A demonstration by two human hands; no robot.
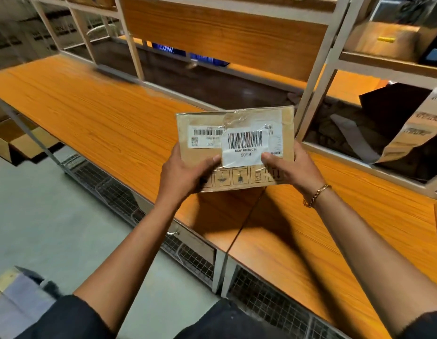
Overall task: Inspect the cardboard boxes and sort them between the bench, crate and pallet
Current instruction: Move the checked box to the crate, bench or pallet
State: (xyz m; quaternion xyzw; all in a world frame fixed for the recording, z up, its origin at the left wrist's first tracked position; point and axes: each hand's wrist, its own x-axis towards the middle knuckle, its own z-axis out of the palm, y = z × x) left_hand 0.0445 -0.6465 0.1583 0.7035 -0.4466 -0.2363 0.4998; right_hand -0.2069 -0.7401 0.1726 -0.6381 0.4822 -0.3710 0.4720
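Observation:
I hold a small flat cardboard box [237, 123] up over the orange wooden bench [95, 123], its labelled face toward me. It carries two white barcode labels, clear tape and a row of printed handling symbols along the bottom edge. My left hand [188, 172] grips its lower left corner, thumb on the front. My right hand [291, 167] grips the lower right corner, thumb on the label; a gold chain bracelet sits on that wrist. The box is tilted slightly and clear of the bench top.
A white metal shelf frame [317, 77] with wooden panels rises behind the bench. A dark bag and a printed carton [413, 133] lie on the right shelf. Wire mesh [188, 260] runs under the bench. Open cardboard boxes [14, 143] stand on the floor at left.

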